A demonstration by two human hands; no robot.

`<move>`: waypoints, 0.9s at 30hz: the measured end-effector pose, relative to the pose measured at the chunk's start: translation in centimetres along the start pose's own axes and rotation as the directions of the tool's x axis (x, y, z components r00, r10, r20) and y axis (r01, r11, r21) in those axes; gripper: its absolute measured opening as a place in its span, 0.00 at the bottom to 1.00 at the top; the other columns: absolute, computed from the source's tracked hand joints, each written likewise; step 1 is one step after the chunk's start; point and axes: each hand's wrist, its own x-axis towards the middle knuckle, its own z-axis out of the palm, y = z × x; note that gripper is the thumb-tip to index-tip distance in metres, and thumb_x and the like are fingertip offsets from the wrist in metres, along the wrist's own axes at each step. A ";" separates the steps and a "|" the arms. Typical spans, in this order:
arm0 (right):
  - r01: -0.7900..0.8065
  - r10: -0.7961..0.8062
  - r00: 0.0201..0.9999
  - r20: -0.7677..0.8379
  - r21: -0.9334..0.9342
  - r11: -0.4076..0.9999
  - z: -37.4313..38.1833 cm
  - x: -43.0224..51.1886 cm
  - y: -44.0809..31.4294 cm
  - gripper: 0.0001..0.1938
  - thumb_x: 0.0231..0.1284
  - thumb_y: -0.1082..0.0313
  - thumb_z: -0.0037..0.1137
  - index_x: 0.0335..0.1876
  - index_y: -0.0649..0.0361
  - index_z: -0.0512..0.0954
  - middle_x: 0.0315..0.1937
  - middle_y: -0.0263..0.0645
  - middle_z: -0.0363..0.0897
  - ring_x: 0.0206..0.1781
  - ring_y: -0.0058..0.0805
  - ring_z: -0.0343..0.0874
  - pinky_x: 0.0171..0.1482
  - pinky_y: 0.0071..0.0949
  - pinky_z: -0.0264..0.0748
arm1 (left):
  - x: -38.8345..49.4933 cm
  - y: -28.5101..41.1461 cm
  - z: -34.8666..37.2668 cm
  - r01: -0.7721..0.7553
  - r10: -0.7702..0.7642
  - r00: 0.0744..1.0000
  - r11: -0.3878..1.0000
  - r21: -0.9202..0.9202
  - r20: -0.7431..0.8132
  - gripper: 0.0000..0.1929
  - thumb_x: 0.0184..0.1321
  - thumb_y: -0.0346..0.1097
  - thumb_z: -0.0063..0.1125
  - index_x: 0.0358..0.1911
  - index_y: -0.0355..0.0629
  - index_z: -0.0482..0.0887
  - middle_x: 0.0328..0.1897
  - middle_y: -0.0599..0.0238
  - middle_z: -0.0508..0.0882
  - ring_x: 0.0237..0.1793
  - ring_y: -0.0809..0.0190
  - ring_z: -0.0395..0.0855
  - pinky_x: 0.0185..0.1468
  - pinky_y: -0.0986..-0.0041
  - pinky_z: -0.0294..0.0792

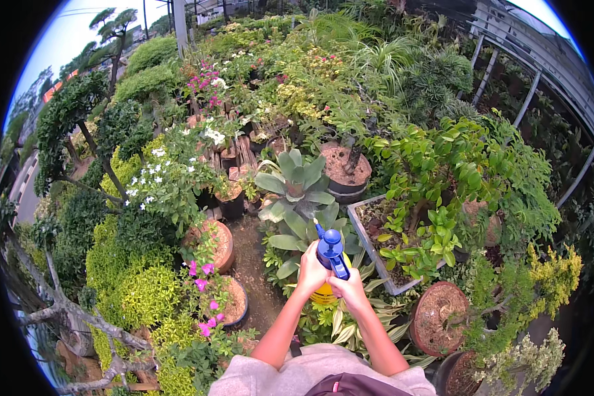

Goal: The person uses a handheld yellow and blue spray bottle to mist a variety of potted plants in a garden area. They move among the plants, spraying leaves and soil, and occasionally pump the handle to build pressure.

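Both hands are on a pump sprayer (pixel 332 247) with a blue top and a yellow bottle, held out in front of me. My left hand (pixel 313 270) wraps the sprayer's left side, near the neck. At the handle below the blue pump knob, my right hand (pixel 347 288) is closed, its thumb on top. The nozzle points away from me at a broad-leaved grey-green bromeliad (pixel 297 180), and a fine mist seems to show by its lower leaves. Much of the yellow bottle is hidden behind my hands.
A rectangular planter (pixel 370 252) with a leafy small tree stands right of the sprayer. Round pots (pixel 438 319) sit lower right. Left of a narrow dirt path (pixel 255 267) are a terracotta pot (pixel 225 247) and a blue-rimmed pot (pixel 242 302). A gnarled branch (pixel 104 324) reaches in at lower left.
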 end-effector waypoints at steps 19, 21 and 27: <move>0.007 -0.004 0.996 -0.087 0.031 0.999 2.6 5.4 -0.6 0.05 0.48 0.73 0.54 0.22 0.58 0.70 0.12 0.23 0.63 0.12 0.11 0.58 0.15 0.16 0.52 | 5.6 -3.5 -1.0 -0.010 0.020 0.999 0.983 -0.184 0.050 0.55 0.29 0.29 0.71 0.66 0.41 0.49 0.61 0.52 0.69 0.58 0.56 0.70 0.63 0.68 0.61; 0.015 -0.015 0.996 -0.087 -0.002 1.000 2.7 5.8 -0.2 0.05 0.48 0.73 0.54 0.22 0.58 0.70 0.12 0.23 0.63 0.12 0.12 0.58 0.15 0.16 0.52 | 5.8 -3.2 -1.3 -0.009 0.024 0.998 0.968 -0.252 0.059 0.54 0.28 0.28 0.72 0.66 0.41 0.51 0.61 0.52 0.69 0.59 0.56 0.70 0.63 0.69 0.60; -0.117 0.119 0.982 -0.145 0.028 0.993 2.7 6.3 2.0 0.05 0.48 0.74 0.53 0.23 0.58 0.69 0.12 0.23 0.62 0.11 0.11 0.56 0.16 0.16 0.51 | 4.8 -7.8 -0.1 0.034 -0.013 0.996 0.972 -0.233 0.093 0.50 0.30 0.31 0.73 0.64 0.41 0.56 0.56 0.54 0.74 0.56 0.59 0.73 0.62 0.70 0.62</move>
